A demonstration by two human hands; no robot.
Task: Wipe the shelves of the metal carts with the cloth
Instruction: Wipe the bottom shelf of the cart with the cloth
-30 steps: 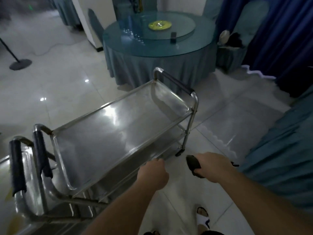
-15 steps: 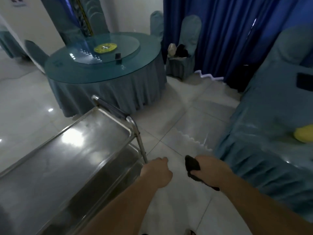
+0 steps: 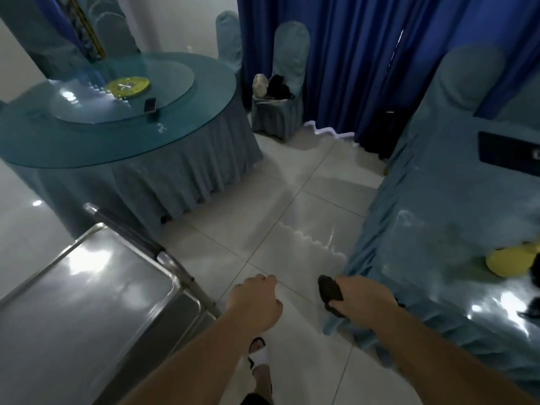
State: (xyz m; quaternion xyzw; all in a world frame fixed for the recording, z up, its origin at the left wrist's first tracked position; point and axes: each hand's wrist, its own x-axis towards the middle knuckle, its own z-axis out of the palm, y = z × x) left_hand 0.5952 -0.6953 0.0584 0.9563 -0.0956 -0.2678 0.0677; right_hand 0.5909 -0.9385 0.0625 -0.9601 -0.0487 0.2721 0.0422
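A shiny metal cart [image 3: 87, 293] fills the lower left; its top shelf and the black-gripped handle at its far end show, while the lower shelves are mostly hidden. My right hand [image 3: 361, 299] grips a dark cloth [image 3: 328, 290] bunched in the fist, held over the floor to the right of the cart. My left hand [image 3: 255, 299] hangs in a loose fist just off the cart's near corner, touching nothing.
A round glass-topped table [image 3: 122, 112] with a blue skirt stands behind the cart. A second skirted table [image 3: 438, 229] crowds the right side, with a yellow thing [image 3: 510, 263] on it. Covered chairs [image 3: 282, 92] and blue curtains line the back. White tiled floor [image 3: 292, 214] runs between.
My view has swung to the right, so the cart slid to the lower left and the second cart dropped out of sight. Both hands now hang past the cart's corner over the floor.
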